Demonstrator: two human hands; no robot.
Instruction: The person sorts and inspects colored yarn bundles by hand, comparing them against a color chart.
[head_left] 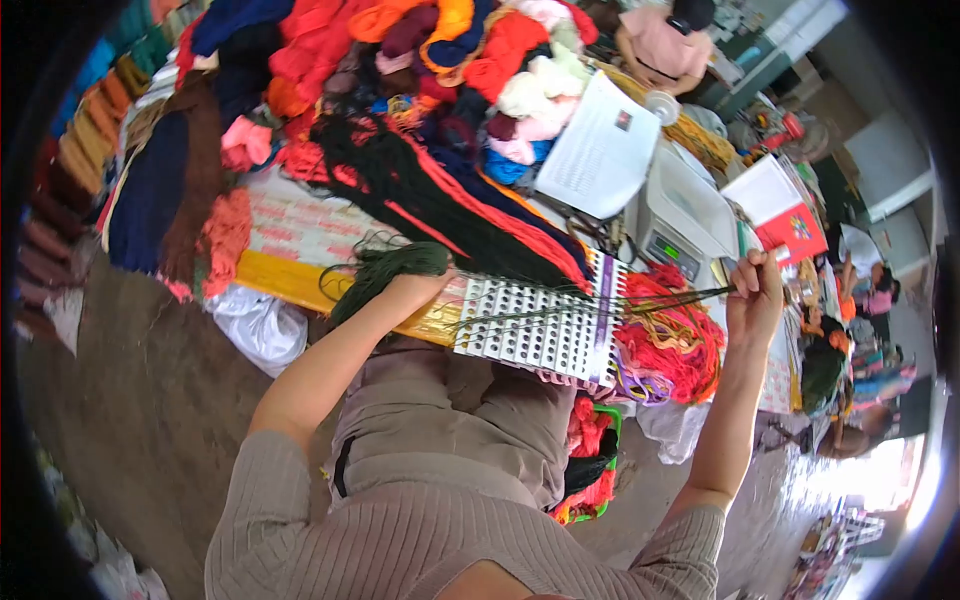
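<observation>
My left hand (425, 287) is closed around a bunch of dark green yarn (385, 272), whose loose loops hang past the wrist. Raised at the right, my right hand (755, 290) pinches the ends of several dark green strands (675, 298). Those strands stretch between my two hands, crossing over a stack of white cards (535, 325) punched with rows of holes. A purple strip (605, 305) runs along the cards' right side. Black and coral yarn (430, 205) lies just beyond the cards, and a tangle of red and orange yarn (670, 350) sits to their right.
Heaps of coloured yarn (500, 60) cover the back of the table. A printed sheet (600, 145), a digital scale (680, 215) and a red booklet (795, 235) lie to the right. Below the edge stands a green basket (612, 450). A person in pink (665, 45) sits across.
</observation>
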